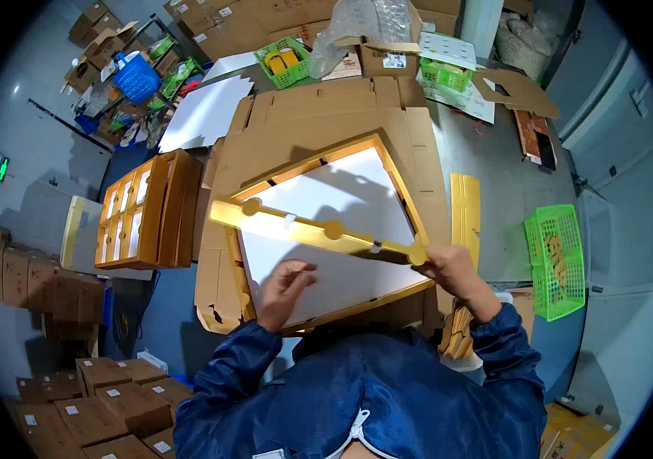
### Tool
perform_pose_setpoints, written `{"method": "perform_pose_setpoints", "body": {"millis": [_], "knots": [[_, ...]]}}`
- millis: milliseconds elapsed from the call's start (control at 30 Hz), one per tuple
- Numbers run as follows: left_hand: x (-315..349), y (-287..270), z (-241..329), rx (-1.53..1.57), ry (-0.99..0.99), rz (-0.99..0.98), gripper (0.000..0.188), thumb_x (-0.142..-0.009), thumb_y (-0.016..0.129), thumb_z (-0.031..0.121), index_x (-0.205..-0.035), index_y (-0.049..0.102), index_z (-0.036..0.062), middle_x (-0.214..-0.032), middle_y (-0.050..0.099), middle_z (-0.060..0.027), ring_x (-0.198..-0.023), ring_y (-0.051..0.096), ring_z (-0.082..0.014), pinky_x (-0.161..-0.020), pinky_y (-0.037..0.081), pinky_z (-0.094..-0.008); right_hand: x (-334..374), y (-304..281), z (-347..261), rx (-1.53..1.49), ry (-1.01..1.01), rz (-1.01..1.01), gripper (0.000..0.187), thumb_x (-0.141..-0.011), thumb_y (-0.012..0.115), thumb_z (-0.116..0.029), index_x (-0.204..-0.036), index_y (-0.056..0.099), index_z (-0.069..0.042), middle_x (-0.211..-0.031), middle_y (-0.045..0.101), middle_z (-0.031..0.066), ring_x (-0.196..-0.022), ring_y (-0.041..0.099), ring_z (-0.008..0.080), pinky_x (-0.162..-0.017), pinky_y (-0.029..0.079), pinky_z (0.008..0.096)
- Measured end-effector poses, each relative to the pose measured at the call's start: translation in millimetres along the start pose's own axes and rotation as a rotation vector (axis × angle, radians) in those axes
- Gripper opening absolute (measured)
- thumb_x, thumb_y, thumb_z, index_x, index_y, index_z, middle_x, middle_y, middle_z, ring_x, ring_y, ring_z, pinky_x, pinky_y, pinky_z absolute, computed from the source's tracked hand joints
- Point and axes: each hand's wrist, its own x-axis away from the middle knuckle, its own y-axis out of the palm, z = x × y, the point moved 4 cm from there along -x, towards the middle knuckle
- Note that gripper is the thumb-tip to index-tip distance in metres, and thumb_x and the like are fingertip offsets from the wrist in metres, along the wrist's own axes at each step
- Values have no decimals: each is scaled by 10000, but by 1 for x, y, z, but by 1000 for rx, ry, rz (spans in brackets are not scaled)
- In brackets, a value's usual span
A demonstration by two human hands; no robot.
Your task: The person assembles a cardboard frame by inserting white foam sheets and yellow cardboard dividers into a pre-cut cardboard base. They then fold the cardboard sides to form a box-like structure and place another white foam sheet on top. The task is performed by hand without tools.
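Note:
My right hand (452,269) grips one end of a long gold strip (307,229) with rounded lobes along it and small black and white clips or tabs. The strip slants across above a wooden frame (407,191). Inside that frame lies a white panel (341,294), with dark clips along the inner edges. My left hand (283,292) hovers over the frame's near left side, fingers loosely curved and the thumb apart, holding nothing. Flattened cardboard (296,126) lies beneath the frame on the table.
Yellow strips (465,206) lie right of the frame, beside a green basket (556,260) holding small brown pieces. Stacked wooden frames with several panes (131,210) stand left. White sheets (208,111), a green basket with yellow rolls (284,63) and a carton (389,61) sit behind.

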Motion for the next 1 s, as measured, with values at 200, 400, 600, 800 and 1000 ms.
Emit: {"method": "perform_pose_setpoints", "body": {"millis": [200, 400, 600, 800, 1000], "knots": [[-3, -66, 117, -1409, 549, 46, 691, -655, 801, 301, -1213, 502, 24, -1235, 532, -160, -1183, 454, -367, -1049, 261, -482, -2, -41, 3, 209, -132, -81, 229, -689, 739, -211, -725, 543, -98, -598, 555, 98, -539, 578, 288, -476, 446, 361], [-7, -89, 87, -1302, 135, -438, 561, -668, 784, 320, -1095, 560, 32, -1028, 597, -174, -974, 563, -353, -852, 446, -402, -13, -55, 2, 338, -293, -92, 308, -639, 727, -212, -671, 447, -87, -589, 493, 81, -553, 534, 287, -508, 417, 382], [8, -84, 39, -1352, -14, -321, 287, -839, 625, 301, -962, 592, 44, -829, 636, -181, -784, 618, -348, -699, 495, -422, -39, -60, -3, 427, -213, -80, 377, -616, 764, -175, -870, 506, -71, -858, 532, 102, -832, 529, 292, -734, 420, 382], [8, -39, -16, -1205, 169, -194, 266, -836, 622, 264, -947, 591, 25, -807, 638, -200, -739, 623, -361, -677, 499, -441, -77, 6, -112, 74, -340, -255, 630, -681, 767, -194, -1232, 504, -38, -1274, 482, 196, -1230, 414, 355, -1056, 324, 402], [22, -23, -14, -1273, 401, 35, 69, -788, 556, 101, -816, 525, 47, -635, 587, -124, -589, 613, -306, -518, 495, -390, -82, 133, -156, 84, -572, -288, 222, -719, 673, -135, -888, 561, -43, -812, 550, 80, -817, 583, 254, -722, 495, 337]]}}
